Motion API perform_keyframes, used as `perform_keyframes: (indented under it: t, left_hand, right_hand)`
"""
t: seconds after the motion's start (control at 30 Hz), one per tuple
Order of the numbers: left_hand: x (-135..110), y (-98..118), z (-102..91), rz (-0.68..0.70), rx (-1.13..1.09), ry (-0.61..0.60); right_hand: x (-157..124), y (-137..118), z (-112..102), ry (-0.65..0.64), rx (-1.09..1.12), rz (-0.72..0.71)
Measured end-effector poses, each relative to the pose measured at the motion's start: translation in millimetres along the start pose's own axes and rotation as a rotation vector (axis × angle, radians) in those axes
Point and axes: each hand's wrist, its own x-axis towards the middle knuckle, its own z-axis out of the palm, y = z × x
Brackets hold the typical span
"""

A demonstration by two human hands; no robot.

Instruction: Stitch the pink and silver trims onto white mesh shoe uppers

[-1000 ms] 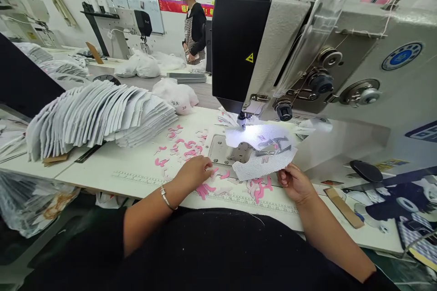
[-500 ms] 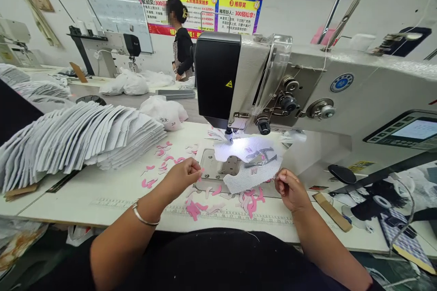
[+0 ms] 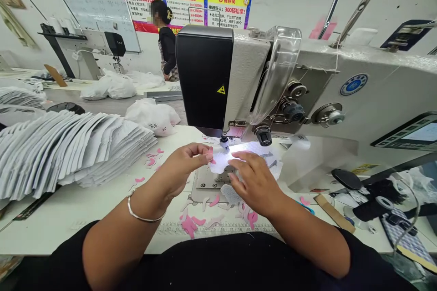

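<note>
A white mesh fabric piece (image 3: 273, 169) with a grey logo lies lit on the sewing machine (image 3: 259, 77) bed under the needle (image 3: 224, 144). My left hand (image 3: 186, 166) pinches a small pink cut piece (image 3: 212, 161) at the fabric's left edge, close to the needle. My right hand (image 3: 254, 182) lies flat on the fabric, fingers stretched toward the needle, covering most of it. Loose pink pieces (image 3: 189, 225) are scattered on the table near my body.
A fanned stack of white fabric pieces (image 3: 68, 150) fills the table's left. A white plastic bag (image 3: 153, 118) sits behind it. A control panel (image 3: 409, 134) and dark parts lie at right. Another person (image 3: 167, 41) stands at the back by a second machine.
My left hand lifted a pink piece from the table and brought it up to the needle. My right hand let go of the fabric's edge and moved on top of it.
</note>
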Motion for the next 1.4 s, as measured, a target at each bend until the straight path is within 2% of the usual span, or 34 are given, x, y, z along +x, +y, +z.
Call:
perform_keyframes:
  t: [0.13,0.3,0.57,0.97,1.17,1.4]
  left_hand:
    - [9.6,-7.2,10.6,-0.058,0.019,-0.067]
    - [14.6,-14.7,10.4,-0.071,0.063,-0.099]
    - [16.2,-14.6,7.4,-0.089,0.070,-0.177]
    - [13.5,-22.2,7.9,-0.070,0.195,-0.116]
    - [12.6,-23.5,10.8,-0.050,0.119,-0.125]
    - [9.2,-25.1,18.6,-0.066,-0.004,-0.115]
  right_hand:
    - [-0.4,4.8,23.0,0.030,-0.028,0.028]
    - [-7.4,10.4,31.9,0.099,0.002,0.016]
    - [-7.4,15.2,36.5,0.164,0.018,-0.032]
    - [-10.5,5.7,36.4,0.125,-0.059,-0.016]
    - [-9.4,5.1,40.7,0.161,-0.062,-0.017]
    - [-11.2,16.8,34.1,0.162,-0.005,-0.079]
